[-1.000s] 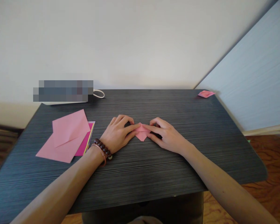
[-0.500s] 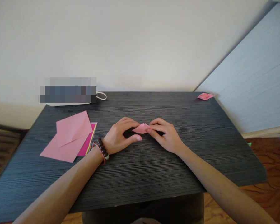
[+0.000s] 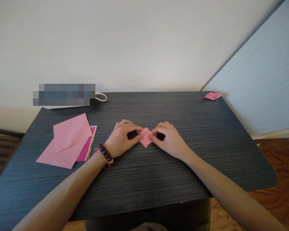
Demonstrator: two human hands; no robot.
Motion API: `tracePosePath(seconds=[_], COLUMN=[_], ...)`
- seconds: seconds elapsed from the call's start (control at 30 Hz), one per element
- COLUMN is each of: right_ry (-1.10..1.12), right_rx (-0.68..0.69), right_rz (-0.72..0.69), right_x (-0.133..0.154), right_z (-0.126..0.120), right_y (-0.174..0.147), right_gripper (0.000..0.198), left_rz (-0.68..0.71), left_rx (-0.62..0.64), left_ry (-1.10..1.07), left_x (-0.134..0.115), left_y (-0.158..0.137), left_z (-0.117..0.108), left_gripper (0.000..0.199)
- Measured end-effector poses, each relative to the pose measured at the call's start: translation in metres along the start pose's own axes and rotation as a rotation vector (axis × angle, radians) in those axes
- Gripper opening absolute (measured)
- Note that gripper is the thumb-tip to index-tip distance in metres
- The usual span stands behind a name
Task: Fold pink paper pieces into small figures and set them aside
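Observation:
A small piece of folded pink paper [image 3: 146, 138], diamond-shaped from here, is held between both hands just over the middle of the table. My left hand [image 3: 122, 136], with a beaded bracelet [image 3: 105, 154] at the wrist, pinches its left corner between thumb and fingers. At the opposite corner, my right hand [image 3: 168, 138] pinches it the same way. The fingertips behind the paper are partly hidden.
Pink paper sheets [image 3: 72, 133] overlap on the left, over a magenta packet [image 3: 91, 144]. Behind them stands a blurred-out object [image 3: 65, 94] with a white loop [image 3: 101, 97]. Another folded pink paper piece [image 3: 213, 96] lies at the dark table's [image 3: 144, 179] far right corner.
The folded paper has turned from a flattened, tilted shape to a diamond facing me. My left thumb has closed onto its left corner. The view has shifted slightly.

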State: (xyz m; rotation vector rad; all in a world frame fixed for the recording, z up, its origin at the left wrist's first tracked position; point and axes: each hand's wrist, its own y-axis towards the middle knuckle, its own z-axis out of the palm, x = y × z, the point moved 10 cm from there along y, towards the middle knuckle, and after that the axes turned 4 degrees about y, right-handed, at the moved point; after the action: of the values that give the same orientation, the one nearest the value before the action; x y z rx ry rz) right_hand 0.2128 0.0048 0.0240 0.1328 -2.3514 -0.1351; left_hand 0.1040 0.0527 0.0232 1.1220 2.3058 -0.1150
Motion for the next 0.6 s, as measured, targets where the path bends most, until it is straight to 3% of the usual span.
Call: tracePosePath(seconds=[0.2, 0.4, 0.6], right_ry=[-0.006, 0.05, -0.143], right_rx=[0.018, 0.038, 0.029], right_rz=[-0.133, -0.29, -0.423], right_x=[0.002, 0.01, 0.019], right_z=[0.002, 0.005, 0.008], right_y=[-0.001, -0.009, -0.019], right_gripper=[0.016, 0.022, 0.026], left_rz=[0.017, 0.237, 0.424], left_rx=[0.005, -0.024, -0.062], left_ry=[0.012, 0.025, 0.078], left_x=[0.004, -0.012, -0.022], left_y=[0.0, -0.004, -0.015], left_z=[0.001, -0.003, -0.005], left_gripper=[0.012, 0.014, 0.016])
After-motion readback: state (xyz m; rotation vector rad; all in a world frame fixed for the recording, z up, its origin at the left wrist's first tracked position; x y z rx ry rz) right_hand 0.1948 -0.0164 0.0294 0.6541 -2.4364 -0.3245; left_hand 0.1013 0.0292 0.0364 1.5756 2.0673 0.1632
